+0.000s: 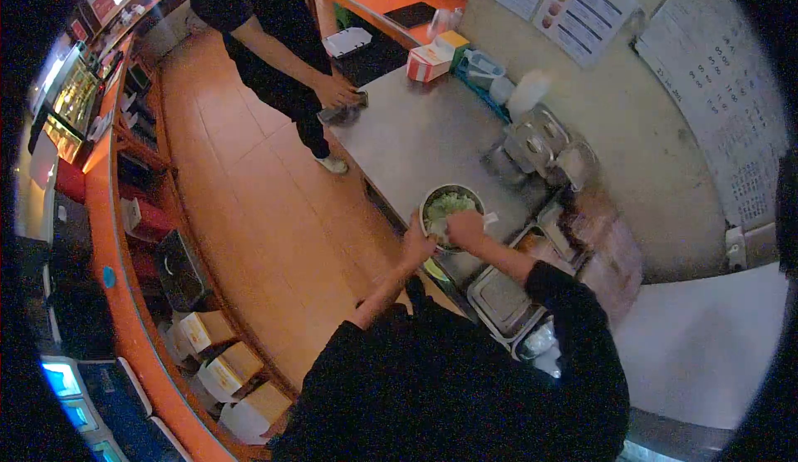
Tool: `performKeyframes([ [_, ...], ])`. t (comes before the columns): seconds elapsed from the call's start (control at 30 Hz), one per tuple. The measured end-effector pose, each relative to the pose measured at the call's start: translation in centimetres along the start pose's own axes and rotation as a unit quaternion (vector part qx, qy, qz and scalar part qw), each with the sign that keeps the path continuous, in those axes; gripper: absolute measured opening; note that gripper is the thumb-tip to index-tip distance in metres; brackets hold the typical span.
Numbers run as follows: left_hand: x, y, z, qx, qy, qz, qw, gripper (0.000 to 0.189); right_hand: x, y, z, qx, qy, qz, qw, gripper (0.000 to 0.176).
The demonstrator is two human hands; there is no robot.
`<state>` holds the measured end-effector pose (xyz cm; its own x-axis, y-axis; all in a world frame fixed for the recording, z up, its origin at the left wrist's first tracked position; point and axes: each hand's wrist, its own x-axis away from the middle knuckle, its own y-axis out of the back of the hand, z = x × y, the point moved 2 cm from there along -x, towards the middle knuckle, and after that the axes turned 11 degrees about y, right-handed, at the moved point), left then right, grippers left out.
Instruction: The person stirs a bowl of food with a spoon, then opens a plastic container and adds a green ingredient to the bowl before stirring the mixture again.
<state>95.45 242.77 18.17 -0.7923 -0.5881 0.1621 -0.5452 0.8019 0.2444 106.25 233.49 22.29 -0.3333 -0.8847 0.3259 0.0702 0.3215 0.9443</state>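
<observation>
The bowl point(453, 187) holds greens point(450, 204), possibly lettuce.

Wears a black top point(465, 387) with loose sleeves point(573, 304) ending near the elbows; has bare forearms point(384, 293), a bare left hand point(417, 243) and a bare right hand point(465, 230). Looks too dark for finer detail.

Food point(453, 202) in bowl point(426, 205); trays point(501, 297) right

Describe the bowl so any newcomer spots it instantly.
Start at the steel counter beside the wall. Near its open edge, the left hand holds a bowl, the right hand over it. Unlike the rectangular containers nearby, it's round with pale green contents.
</observation>
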Motion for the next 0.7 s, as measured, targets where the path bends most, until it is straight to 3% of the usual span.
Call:
performKeyframes([
  [0.07,1.1,0.9,-4.5,0.020,0.045,0.005,0.999,0.059,-2.0,-3.0,-0.5,0.031,0.068,-0.282,0.956,0.015],
  [0.1,2.1,1.0,-5.4,0.037,0.096,0.014,0.995,0.060,-1.8,-3.2,-0.2,0.026,0.066,-0.279,0.958,0.015],
  [0.17,1.4,-0.1,-3.2,-0.006,0.092,-0.010,0.996,0.063,-2.9,-1.8,-0.9,0.067,0.137,-0.379,0.913,0.012],
  [0.2,1.5,-0.4,-2.3,-0.048,0.092,-0.035,0.994,0.065,-2.7,-1.2,-0.8,0.067,0.135,-0.379,0.913,0.012],
  [0.23,1.7,-0.7,-1.4,-0.049,0.091,-0.035,0.994,0.065,-2.6,-0.9,-0.9,0.040,0.097,-0.285,0.953,0.012],
  [0.27,1.7,-0.9,-1.3,0.060,0.093,-0.005,0.994,0.066,-2.4,0.1,-1.2,0.016,0.058,-0.190,0.980,0.012],
  [0.3,1.4,-1.2,-1.3,0.168,0.093,0.025,0.981,0.067,-1.4,1.9,-1.1,0.021,0.057,-0.194,0.979,0.012],
  [0.33,1.0,-2.2,0.5,0.170,0.089,0.024,0.981,0.067,0.3,3.7,-0.7,0.018,0.005,-0.174,0.985,0.015],
  [0.37,0.2,-3.3,3.1,0.058,-0.045,-0.075,0.994,0.068,1.5,4.5,-0.6,0.012,-0.048,-0.154,0.987,0.017],
  [0.4,0.3,-3.5,2.5,0.002,-0.115,-0.120,0.986,0.068,1.7,4.5,-1.0,0.014,-0.048,-0.157,0.986,0.017],
  [0.43,0.5,-3.8,2.0,-0.057,-0.181,-0.173,0.966,0.069,2.2,4.3,-1.8,0.002,-0.104,-0.138,0.985,0.018],
  [0.47,1.9,-3.4,-0.8,0.132,0.045,-0.062,0.988,0.068,2.5,3.9,-2.2,-0.013,-0.163,-0.117,0.980,0.019],
  [0.53,3.1,-5.0,-0.9,0.302,0.267,0.061,0.913,0.068,1.2,1.2,-3.0,0.025,-0.164,-0.142,0.976,0.021],
  [0.6,2.5,-7.0,1.5,0.445,0.233,0.141,0.853,0.061,0.3,0.2,-3.3,0.065,-0.161,-0.166,0.971,0.024],
  [0.63,2.5,-7.1,1.5,0.444,0.231,0.142,0.854,0.061,-0.5,0.1,-3.1,0.045,-0.136,-0.130,0.981,0.026],
  [0.7,3.6,-4.8,-2.8,0.346,0.192,0.082,0.915,0.055,-1.1,0.7,-3.4,0.026,-0.110,-0.095,0.989,0.028],
])
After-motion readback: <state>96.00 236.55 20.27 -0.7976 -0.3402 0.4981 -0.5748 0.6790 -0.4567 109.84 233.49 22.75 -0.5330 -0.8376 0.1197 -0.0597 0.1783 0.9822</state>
